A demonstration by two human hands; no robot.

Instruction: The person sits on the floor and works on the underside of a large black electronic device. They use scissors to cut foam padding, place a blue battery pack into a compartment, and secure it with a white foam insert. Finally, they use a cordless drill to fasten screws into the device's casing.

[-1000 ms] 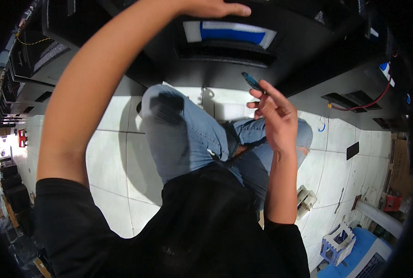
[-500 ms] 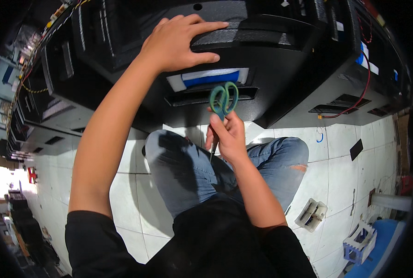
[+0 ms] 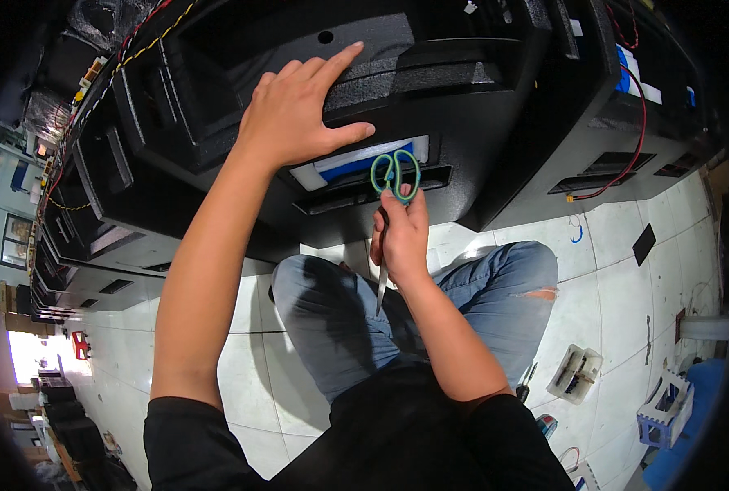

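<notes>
My right hand [image 3: 403,243] is closed round a pair of scissors [image 3: 382,288] in front of the black cabinet. Its green-rimmed finger loops stick up past my fingers, and the metal blades point down toward my lap. My left hand [image 3: 289,119] lies flat on the top front edge of the black cabinet [image 3: 471,135], fingers spread, thumb and forefinger stretched to the right. Just below that hand, a cutout in the cabinet front shows a blue and white padded bundle [image 3: 352,166]. A dark slot runs under it, partly covered by the scissors' loops.
More black cabinets stand on both sides; a red cable [image 3: 647,139] with a yellow connector hangs from the right one. On the tiled floor [image 3: 602,286] lie a black plate [image 3: 643,245], a small white bin [image 3: 576,374] and a folding stool [image 3: 666,409]. My crossed legs [image 3: 324,319] are below the cabinet.
The view has shifted a little. My right hand has turned the scissors, so the loops face me more openly and more of the blades shows. My left hand stays on the cabinet.
</notes>
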